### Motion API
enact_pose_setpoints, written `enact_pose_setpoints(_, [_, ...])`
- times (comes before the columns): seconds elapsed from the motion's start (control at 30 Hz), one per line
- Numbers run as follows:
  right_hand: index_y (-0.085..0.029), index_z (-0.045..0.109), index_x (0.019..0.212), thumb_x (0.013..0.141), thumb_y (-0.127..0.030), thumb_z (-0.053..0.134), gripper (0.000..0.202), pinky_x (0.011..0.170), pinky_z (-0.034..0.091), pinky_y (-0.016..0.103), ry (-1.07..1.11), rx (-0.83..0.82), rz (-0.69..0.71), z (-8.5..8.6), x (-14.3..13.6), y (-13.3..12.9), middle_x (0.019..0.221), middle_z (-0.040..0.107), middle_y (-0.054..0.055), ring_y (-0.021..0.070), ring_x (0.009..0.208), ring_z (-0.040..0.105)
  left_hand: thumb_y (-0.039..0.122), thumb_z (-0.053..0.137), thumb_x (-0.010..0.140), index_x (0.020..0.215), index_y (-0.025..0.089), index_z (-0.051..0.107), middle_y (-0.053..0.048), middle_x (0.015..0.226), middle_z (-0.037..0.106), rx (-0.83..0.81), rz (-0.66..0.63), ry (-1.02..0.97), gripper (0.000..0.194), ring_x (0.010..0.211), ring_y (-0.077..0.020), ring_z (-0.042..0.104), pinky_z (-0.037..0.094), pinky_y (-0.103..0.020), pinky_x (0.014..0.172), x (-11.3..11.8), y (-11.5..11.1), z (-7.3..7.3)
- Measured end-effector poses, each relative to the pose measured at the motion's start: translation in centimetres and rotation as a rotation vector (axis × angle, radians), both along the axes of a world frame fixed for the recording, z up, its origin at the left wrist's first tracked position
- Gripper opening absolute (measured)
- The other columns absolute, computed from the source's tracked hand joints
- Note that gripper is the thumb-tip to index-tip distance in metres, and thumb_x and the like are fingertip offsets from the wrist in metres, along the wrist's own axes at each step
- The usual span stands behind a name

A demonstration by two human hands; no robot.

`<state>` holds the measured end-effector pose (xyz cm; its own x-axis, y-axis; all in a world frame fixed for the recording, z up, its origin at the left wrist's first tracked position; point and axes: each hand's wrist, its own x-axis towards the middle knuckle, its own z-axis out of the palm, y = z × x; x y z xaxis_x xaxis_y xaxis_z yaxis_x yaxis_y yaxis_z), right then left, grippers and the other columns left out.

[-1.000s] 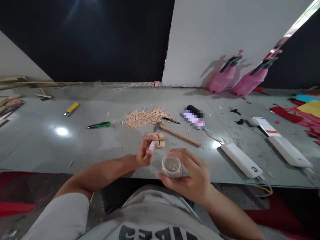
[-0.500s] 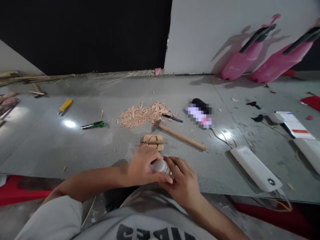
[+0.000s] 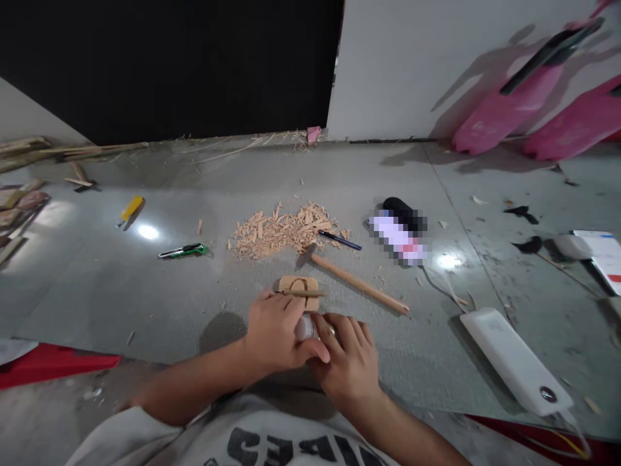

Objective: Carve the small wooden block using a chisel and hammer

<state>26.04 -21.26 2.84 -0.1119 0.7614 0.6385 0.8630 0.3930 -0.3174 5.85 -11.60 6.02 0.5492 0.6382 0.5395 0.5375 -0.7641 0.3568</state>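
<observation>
Close to the table's near edge, both hands are around a small bottle (image 3: 305,329) with a translucent whitish cap; most of its body is hidden. My left hand (image 3: 276,330) grips it at the cap end, thumb reaching across. My right hand (image 3: 347,356) wraps the body side, fingers curled. Just beyond the hands lies a small wooden block (image 3: 286,283) with a curved groove cut in it. A thin wooden-handled tool (image 3: 310,293) rests across the block, its left end near my left fingers.
Wood shavings (image 3: 276,230) lie in a heap with a dark blue pen (image 3: 339,240) and a hammer (image 3: 359,280) beside it. A green cutter (image 3: 183,251) and a yellow cutter (image 3: 131,207) are leftward. A white power bank (image 3: 509,356) and pink spray bottles (image 3: 514,107) stand rightward.
The camera view has shifted, so the table things appear moved slightly. Both hands stay on the bottle, which is now tilted more sideways, with my left hand nearer the wooden block.
</observation>
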Motion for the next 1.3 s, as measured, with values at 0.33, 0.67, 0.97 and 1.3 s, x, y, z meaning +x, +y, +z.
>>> enact_pose_setpoints(0.33, [-0.021,0.089,0.147,0.116,-0.044,0.093,0.039,0.093,0.069,0.032,0.078,-0.139,0.221,1.4,0.8,2.7,0.126,0.085,0.011,0.0184,0.109,0.081,0.063,0.046,0.137,0.147,0.016,0.085,-0.016,0.115,0.088,-0.005,-0.215,-0.010,0.062,0.097,-0.0293,0.082,0.069,-0.043,0.090,-4.1,0.2,0.3])
enact_pose_setpoints(0.67, [-0.022,0.089,0.153,0.116,-0.030,0.089,0.038,0.097,0.054,0.039,-0.026,-0.085,0.162,1.1,-2.6,1.5,0.130,0.087,0.013,0.0212,0.112,0.076,0.076,0.063,0.131,0.080,0.026,0.063,-0.002,0.065,0.062,-0.069,0.139,0.088,0.072,0.056,-0.0219,0.059,0.032,-0.040,0.059,-5.1,-1.6,1.1])
enact_pose_setpoints(0.97, [-0.021,0.092,0.112,0.103,-0.042,0.111,0.030,0.089,0.064,0.025,0.223,-0.476,0.466,3.4,-1.2,-0.1,0.116,0.085,0.003,0.0115,0.101,0.083,0.032,0.073,0.132,0.144,0.016,0.082,-0.010,0.121,0.088,0.226,-0.364,0.179,0.022,0.113,-0.0255,0.081,0.062,-0.040,0.100,-8.0,-3.7,1.5])
enact_pose_setpoints(1.3, [-0.034,0.094,0.141,0.108,-0.066,0.098,0.046,0.102,0.078,0.051,0.364,-0.509,0.099,4.0,7.2,-0.8,0.132,0.091,0.009,0.0316,0.117,0.090,0.048,0.087,0.127,0.163,0.026,0.081,-0.013,0.158,0.089,0.421,-0.228,0.165,0.043,0.143,-0.0292,0.082,0.063,-0.043,0.120,-6.6,-3.2,0.7])
